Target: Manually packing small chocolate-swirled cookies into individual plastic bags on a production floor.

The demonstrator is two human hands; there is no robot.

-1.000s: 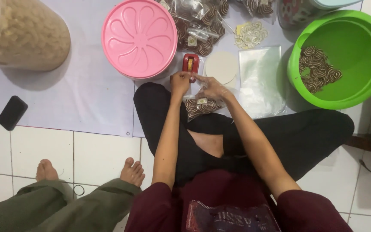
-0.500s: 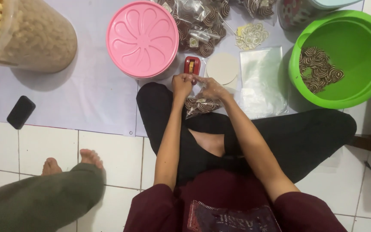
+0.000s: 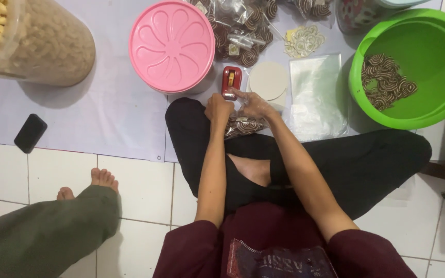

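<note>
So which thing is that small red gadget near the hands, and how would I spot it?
Start at the big round pink lid on the pale sheet. Just to its right, beside a flat cream disc, lies the red stapler, right above the two hands. It is the only small red thing there.

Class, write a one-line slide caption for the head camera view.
Seated cross-legged, both hands, left hand and right hand, grip a clear bag of swirl cookies beside a red sealer.

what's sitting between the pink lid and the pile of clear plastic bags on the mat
In the head view, a small red tape dispenser and a stack of round white discs lie between the pink lid and the clear bags.
</note>
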